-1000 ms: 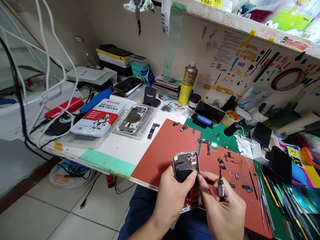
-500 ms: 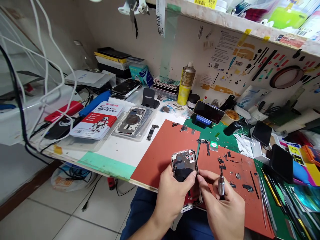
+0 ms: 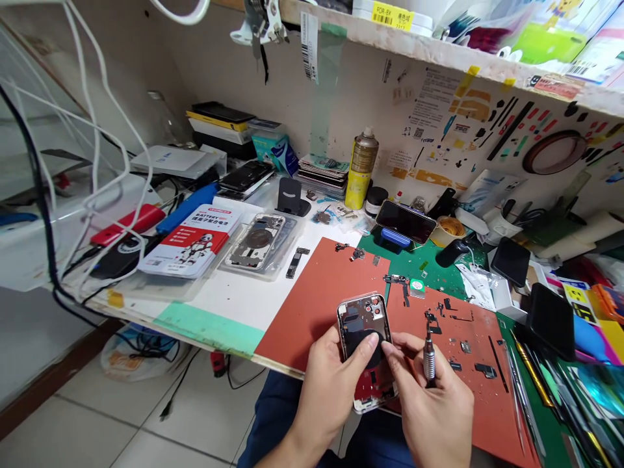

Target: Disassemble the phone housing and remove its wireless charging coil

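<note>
My left hand (image 3: 331, 383) is closed around the left side of an opened phone housing (image 3: 359, 308). Its thumb presses on a black round sheet (image 3: 358, 339) lying inside the housing. At the right edge, my right hand (image 3: 436, 413) grips the housing too, its thumb tip close to the left thumb at the sheet. A silver-handled screwdriver (image 3: 429, 359) is tucked between the fingers of that hand, tip up. Whether the right thumb touches the sheet or only the rim, I cannot tell. The lower inside of the housing shows red.
Small phone parts (image 3: 431, 323) and screws lie on the red-brown mat (image 3: 312, 292). Tweezers and other tools (image 3: 533, 370) crowd the right. A second phone housing (image 3: 256, 240), a circuit board (image 3: 296, 262) and a battery box (image 3: 192, 240) sit left. A spray can (image 3: 361, 169) stands behind.
My right thumb has moved slightly up and left, from the housing's edge toward the black sheet. The screwdriver shifts a little left with the hand. The left hand keeps its hold.
</note>
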### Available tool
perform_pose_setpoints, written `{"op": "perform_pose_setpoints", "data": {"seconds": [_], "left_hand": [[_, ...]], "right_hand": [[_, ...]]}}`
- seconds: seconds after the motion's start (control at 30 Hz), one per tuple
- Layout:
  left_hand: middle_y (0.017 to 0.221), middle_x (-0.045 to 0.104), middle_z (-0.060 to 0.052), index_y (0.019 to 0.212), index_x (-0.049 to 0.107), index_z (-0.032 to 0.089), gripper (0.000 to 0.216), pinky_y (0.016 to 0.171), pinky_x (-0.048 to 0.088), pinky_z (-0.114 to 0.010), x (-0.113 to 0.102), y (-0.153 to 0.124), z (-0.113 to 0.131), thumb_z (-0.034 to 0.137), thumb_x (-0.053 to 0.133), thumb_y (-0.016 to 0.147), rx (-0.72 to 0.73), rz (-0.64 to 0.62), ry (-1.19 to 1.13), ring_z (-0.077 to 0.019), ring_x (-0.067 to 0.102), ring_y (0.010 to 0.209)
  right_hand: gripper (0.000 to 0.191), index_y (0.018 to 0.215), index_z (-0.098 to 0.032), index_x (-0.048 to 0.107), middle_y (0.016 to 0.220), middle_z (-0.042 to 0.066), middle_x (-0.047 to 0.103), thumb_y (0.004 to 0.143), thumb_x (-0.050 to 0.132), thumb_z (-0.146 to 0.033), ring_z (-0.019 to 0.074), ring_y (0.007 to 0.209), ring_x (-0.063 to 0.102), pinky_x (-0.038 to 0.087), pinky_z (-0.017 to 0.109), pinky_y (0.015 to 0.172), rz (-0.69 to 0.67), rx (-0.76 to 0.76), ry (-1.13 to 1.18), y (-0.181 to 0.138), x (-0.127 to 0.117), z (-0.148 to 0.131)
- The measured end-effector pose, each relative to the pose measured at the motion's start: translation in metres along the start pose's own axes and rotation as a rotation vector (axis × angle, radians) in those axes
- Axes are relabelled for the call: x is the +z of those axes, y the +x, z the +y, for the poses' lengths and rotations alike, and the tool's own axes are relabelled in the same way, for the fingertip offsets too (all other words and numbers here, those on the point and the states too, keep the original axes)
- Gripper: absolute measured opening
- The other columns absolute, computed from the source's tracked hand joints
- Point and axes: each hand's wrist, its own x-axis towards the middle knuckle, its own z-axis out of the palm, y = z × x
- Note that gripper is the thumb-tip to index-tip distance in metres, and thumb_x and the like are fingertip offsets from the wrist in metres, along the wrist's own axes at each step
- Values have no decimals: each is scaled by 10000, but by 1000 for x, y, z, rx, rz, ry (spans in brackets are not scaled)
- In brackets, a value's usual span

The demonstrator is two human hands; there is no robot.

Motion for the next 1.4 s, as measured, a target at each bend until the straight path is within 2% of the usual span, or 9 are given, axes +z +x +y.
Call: {"op": "perform_pose_setpoints", "data": {"seconds": [0.2, 0.5, 0.67, 0.8, 0.93, 1.1, 1.17, 1.3, 1.4], "left_hand": [[984, 813, -84, 1024, 758, 168, 348, 896, 598, -364, 1, -2, -2, 493, 786, 903, 16, 57, 49, -235, 738, 924], [998, 813, -78, 1093, 761, 155, 355, 815, 581, -314, 1, -8, 2, 472, 756, 933, 37, 2, 13, -207, 711, 862], [985, 807, -71, 1056, 753, 160, 333, 795, 583, -307, 1, -8, 2, 469, 752, 932, 6, -13, -37, -205, 708, 859], [939, 808, -74, 1017, 752, 149, 338, 794, 597, -311, 2, -9, 3, 452, 804, 875, -9, 9, 42, -212, 710, 853], [966, 824, -91, 1016, 759, 150, 328, 787, 607, -317, 1, -9, 5, 440, 794, 867, -1, 36, 107, -223, 722, 861], [1031, 832, -107, 1059, 750, 160, 335, 841, 621, -358, -2, -9, 5, 409, 813, 844, -32, 21, 76, -247, 747, 901], [1031, 833, -110, 1058, 747, 162, 333, 849, 624, -369, -3, -9, 5, 383, 830, 823, -46, 16, 84, -261, 756, 912], [1040, 830, -115, 1085, 747, 163, 344, 859, 625, -389, -3, -7, 5, 377, 822, 827, -32, 28, 114, -282, 761, 943], [1026, 830, -114, 1091, 744, 163, 350, 842, 626, -387, -4, -6, 3, 382, 821, 830, -21, 37, 129, -275, 757, 922]], "right_hand": [[327, 807, -195, 807, 564, -16, 603, 739, 862, -510, 128, 455, 555, 571, 244, 471, 78, -52, 43, 3, 6, -17], [377, 781, -179, 778, 559, -2, 604, 714, 881, -535, 162, 453, 601, 560, 265, 432, 83, -15, 118, 0, 8, -16], [338, 719, -185, 765, 507, -29, 543, 706, 886, -501, 126, 402, 521, 519, 239, 386, 110, -40, 128, 1, 10, -22], [324, 694, -184, 754, 567, 2, 623, 701, 886, -480, 111, 402, 503, 476, 215, 350, 101, -40, 122, 0, 9, -21], [338, 757, -180, 774, 666, 42, 695, 722, 869, -503, 125, 469, 559, 512, 215, 410, 60, -30, 101, -2, 6, -12], [373, 853, -181, 809, 579, -10, 582, 735, 853, -532, 121, 491, 530, 520, 219, 448, 49, 23, 67, -4, 4, -4], [394, 890, -179, 814, 587, -5, 595, 737, 849, -540, 127, 504, 553, 532, 218, 462, 33, 53, 65, -5, 2, -3], [385, 962, -186, 816, 875, 105, 790, 751, 850, -506, 207, 724, 755, 636, 250, 640, -58, 74, 140, -5, -2, -2], [346, 967, -198, 819, 954, 130, 815, 757, 858, -470, 247, 815, 800, 657, 265, 694, -71, 60, 193, -5, -3, -4]]}}
